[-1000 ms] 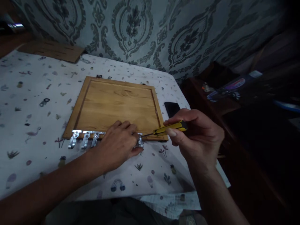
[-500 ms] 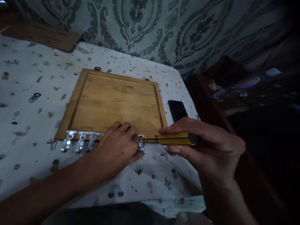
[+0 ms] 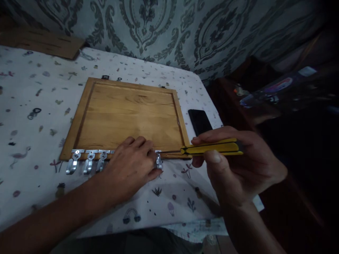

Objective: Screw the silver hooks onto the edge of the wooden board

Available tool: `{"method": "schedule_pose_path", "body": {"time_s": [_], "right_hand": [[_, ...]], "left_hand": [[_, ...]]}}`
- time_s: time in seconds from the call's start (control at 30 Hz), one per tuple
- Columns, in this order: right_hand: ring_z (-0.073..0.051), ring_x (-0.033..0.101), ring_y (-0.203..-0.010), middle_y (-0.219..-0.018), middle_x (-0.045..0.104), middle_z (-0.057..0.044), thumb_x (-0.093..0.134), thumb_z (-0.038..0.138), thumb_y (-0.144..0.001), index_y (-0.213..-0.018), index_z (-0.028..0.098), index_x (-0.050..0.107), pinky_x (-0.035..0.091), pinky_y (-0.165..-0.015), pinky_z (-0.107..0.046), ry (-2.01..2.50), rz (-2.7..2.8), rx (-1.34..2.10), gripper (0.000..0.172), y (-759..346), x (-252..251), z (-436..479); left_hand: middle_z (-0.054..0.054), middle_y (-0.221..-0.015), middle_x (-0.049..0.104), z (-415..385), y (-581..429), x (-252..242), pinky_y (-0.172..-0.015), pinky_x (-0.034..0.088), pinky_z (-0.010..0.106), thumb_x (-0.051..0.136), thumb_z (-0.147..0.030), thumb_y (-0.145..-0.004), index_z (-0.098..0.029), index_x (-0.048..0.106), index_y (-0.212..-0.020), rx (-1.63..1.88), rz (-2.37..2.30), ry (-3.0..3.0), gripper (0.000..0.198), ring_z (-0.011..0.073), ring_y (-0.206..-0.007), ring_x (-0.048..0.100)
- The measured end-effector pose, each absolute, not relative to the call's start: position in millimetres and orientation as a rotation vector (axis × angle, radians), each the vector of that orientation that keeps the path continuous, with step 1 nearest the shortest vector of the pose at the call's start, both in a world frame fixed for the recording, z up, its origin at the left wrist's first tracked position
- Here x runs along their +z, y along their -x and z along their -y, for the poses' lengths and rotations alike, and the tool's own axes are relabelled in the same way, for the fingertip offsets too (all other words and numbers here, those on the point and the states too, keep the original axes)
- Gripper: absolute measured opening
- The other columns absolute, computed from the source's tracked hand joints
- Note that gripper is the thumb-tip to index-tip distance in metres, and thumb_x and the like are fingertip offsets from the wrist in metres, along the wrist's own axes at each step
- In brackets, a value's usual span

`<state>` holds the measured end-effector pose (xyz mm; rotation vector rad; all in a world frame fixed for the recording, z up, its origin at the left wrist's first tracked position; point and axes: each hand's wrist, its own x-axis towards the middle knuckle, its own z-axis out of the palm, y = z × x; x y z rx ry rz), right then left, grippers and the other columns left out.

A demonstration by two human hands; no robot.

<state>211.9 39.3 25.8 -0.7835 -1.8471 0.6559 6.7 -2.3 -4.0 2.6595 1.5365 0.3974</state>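
A wooden framed board [image 3: 127,113] lies flat on the table, with a row of silver metal hooks [image 3: 88,162] along its near edge. My left hand [image 3: 135,162] rests over that edge, its fingers bent, gripping the rightmost metal hook [image 3: 158,160] between index finger and thumb. Other hooks are partly hidden beneath this hand. A yellow and black screwdriver [image 3: 212,148] is in my right hand [image 3: 238,169], held by its handle between thumb and fingers. Its thin shaft points left, with the tip at the rightmost hook.
A black phone [image 3: 200,121] lies to the right of the board. Brown cardboard [image 3: 50,42] sits at the far left of the patterned tablecloth [image 3: 34,141]. Small dark metal pieces [image 3: 105,77] show at the board's far edge. A clear plastic bottle [image 3: 278,86] is beyond the table, at right.
My right hand has turned the screwdriver; its thumb now lies across the handle, and the handle has risen slightly. The left hand stays at the hook. The view has shifted a little.
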Motion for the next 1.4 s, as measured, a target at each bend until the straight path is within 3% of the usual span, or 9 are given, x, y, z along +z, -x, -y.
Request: {"method": "schedule_pose_path", "body": {"time_s": [0.43,0.63,0.83,1.0,1.1,1.2,1.4], "right_hand": [[-0.012,0.064,-0.058,-0.089,0.073,0.0,0.074,0.025,-0.089,-0.101,0.025,0.071,0.051,-0.048,-0.028,0.811,1.814,0.59,0.012,-209.1,18.9,-38.2],[-0.014,0.066,-0.064,-0.088,0.073,-0.001,0.075,0.028,-0.088,-0.099,0.025,0.07,0.052,-0.051,-0.029,0.807,1.867,0.577,0.013,-207.8,20.8,-41.3],[-0.015,0.063,-0.063,-0.076,0.069,0.0,0.082,0.027,-0.081,-0.08,0.023,0.064,0.052,-0.052,-0.028,0.714,1.804,0.662,0.018,-196.0,28.7,-44.0],[-0.012,0.067,-0.062,-0.09,0.073,0.001,0.078,0.018,-0.084,-0.101,0.027,0.067,0.052,-0.043,-0.021,0.783,1.759,0.87,0.022,-193.4,31.9,-45.8],[-0.013,0.07,-0.068,-0.099,0.073,-0.001,0.074,0.021,-0.088,-0.117,0.03,0.067,0.058,-0.047,-0.022,0.728,1.828,0.961,0.031,-195.7,34.3,-49.6],[-0.011,0.068,-0.06,-0.1,0.073,-0.001,0.069,0.021,-0.092,-0.121,0.033,0.067,0.061,-0.051,-0.024,0.673,1.886,1.028,0.031,-197.3,34.1,-53.1],[-0.007,0.062,-0.053,-0.092,0.075,0.003,0.078,0.018,-0.083,-0.096,0.025,0.065,0.051,-0.04,-0.017,0.663,1.746,0.982,0.02,-187.7,32.7,-53.2]], "left_hand": [[0.006,-0.083,0.067,3.5,-7.3,-5.0,-0.075,0.05,0.039,0.078,-0.043,-0.084,-0.014,0.076,-0.088,0.441,-1.556,-2.686,0.029,0.0266,-0.088,0.065],[0.006,-0.081,0.067,4.1,-7.2,-4.9,-0.073,0.049,0.039,0.078,-0.043,-0.084,-0.014,0.076,-0.086,0.48,-1.545,-2.709,0.029,0.0262,-0.085,0.065],[0.006,-0.083,0.067,4.6,-7.4,-6.1,-0.074,0.048,0.039,0.077,-0.04,-0.086,-0.014,0.075,-0.087,0.49,-1.545,-2.69,0.026,0.0263,-0.086,0.064],[0.007,-0.087,0.068,4.7,-7.0,-5.4,-0.076,0.047,0.039,0.075,-0.042,-0.087,-0.015,0.074,-0.088,0.452,-1.547,-2.681,0.027,0.027,-0.09,0.064],[0.008,-0.087,0.068,4.4,-7.8,-2.7,-0.078,0.048,0.04,0.074,-0.042,-0.088,-0.014,0.075,-0.09,0.393,-1.556,-2.655,0.028,0.0277,-0.091,0.064],[0.009,-0.088,0.068,4.1,-8.4,-1.1,-0.079,0.048,0.04,0.073,-0.041,-0.089,-0.014,0.075,-0.092,0.351,-1.551,-2.657,0.028,0.0277,-0.092,0.064],[0.007,-0.087,0.067,4.1,-8.2,-2.4,-0.077,0.049,0.04,0.075,-0.04,-0.087,-0.014,0.075,-0.088,0.401,-1.551,-2.668,0.026,0.0273,-0.09,0.065]]}}
